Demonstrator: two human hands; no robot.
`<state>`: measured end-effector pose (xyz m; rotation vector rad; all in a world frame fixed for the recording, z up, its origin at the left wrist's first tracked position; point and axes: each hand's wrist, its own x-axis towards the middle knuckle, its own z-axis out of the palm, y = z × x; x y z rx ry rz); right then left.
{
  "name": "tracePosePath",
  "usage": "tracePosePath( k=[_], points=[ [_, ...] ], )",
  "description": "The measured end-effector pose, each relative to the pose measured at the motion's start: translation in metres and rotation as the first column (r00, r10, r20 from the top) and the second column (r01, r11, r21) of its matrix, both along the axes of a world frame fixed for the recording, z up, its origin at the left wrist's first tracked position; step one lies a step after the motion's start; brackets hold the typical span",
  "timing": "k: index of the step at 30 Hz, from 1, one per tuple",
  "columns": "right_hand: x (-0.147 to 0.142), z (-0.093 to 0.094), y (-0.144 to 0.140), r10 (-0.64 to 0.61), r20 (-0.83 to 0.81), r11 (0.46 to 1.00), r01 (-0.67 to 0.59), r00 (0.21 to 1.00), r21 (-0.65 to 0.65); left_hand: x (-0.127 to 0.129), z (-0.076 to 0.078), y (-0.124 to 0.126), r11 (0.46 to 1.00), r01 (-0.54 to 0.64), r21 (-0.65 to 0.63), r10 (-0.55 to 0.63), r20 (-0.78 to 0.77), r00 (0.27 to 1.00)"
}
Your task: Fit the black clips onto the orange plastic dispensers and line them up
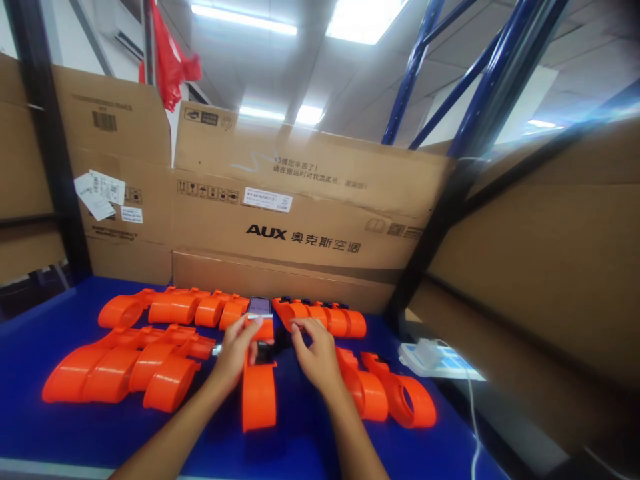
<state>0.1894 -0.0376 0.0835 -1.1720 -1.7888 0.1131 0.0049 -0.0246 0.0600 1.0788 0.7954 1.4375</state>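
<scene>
"AUX 奥克斯空调" is printed in black across the cardboard panel (215, 227) behind the blue worktop (25, 347). The left hand (236, 353) pinches an orange looped piece (259, 399) lying between both hands; the right hand (317, 353) curls loosely nearby, and whether it grips anything I cannot tell.

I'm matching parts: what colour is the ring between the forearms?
The ring is orange, best seen in the head view.

Bright ceiling lights (367, 20), hazy glare, blurred right edge
</scene>
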Motion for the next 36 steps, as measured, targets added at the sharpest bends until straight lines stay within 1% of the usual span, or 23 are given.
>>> tracePosePath(
  k=[3, 6, 10, 14, 17, 22, 27, 32, 34, 36],
  points=[
    [-0.005, 0.001, -0.003, 0.117, -0.13, 0.992, -0.121, 0.985, -0.023, 0.002, 0.0, -0.003, 0.998, 0.048, 0.052, -0.044, -0.073, 0.996],
    [-0.012, 0.001, -0.006, 0.194, -0.182, 0.978, -0.204, 0.964, -0.04, 0.003, 0.002, -0.007, 0.986, 0.124, 0.113, -0.11, -0.124, 0.986],
    [-0.018, 0.0, -0.007, 0.206, -0.235, 0.975, -0.22, 0.95, -0.037, 0.003, 0.003, -0.01, 0.972, 0.195, 0.132, -0.17, -0.18, 0.969],
    [-0.017, -0.001, -0.005, 0.226, -0.303, 0.963, -0.259, 0.926, -0.075, 0.002, 0.001, -0.009, 0.958, 0.254, 0.132, -0.222, -0.217, 0.951],
    [-0.014, -0.002, -0.002, 0.215, -0.366, 0.959, -0.267, 0.905, -0.097, 0.002, 0.002, -0.01, 0.952, 0.272, 0.141, -0.242, -0.196, 0.95],
    [-0.011, -0.002, 0.001, 0.169, -0.467, 0.964, -0.244, 0.868, -0.104, 0.004, 0.008, -0.014, 0.938, 0.293, 0.183, -0.269, -0.148, 0.952],
    [-0.013, -0.003, 0.003, 0.169, -0.487, 0.958, -0.258, 0.857, -0.122, 0.004, 0.008, -0.012, 0.953, 0.253, 0.169, -0.23, -0.14, 0.963],
    [-0.01, -0.004, 0.006, 0.163, -0.565, 0.963, -0.256, 0.809, -0.089, 0.004, 0.007, -0.011, 0.97, 0.196, 0.145, -0.182, -0.109, 0.977],
    [-0.007, -0.003, 0.006, 0.155, -0.59, 0.968, -0.242, 0.793, -0.071, 0.003, 0.006, -0.01, 0.979, 0.173, 0.106, -0.166, -0.069, 0.984],
    [-0.003, -0.002, 0.006, 0.136, -0.612, 0.974, -0.216, 0.779, -0.06, -0.001, 0.005, -0.006, 0.993, 0.112, 0.04, -0.113, 0.02, 0.993]
  ],
)
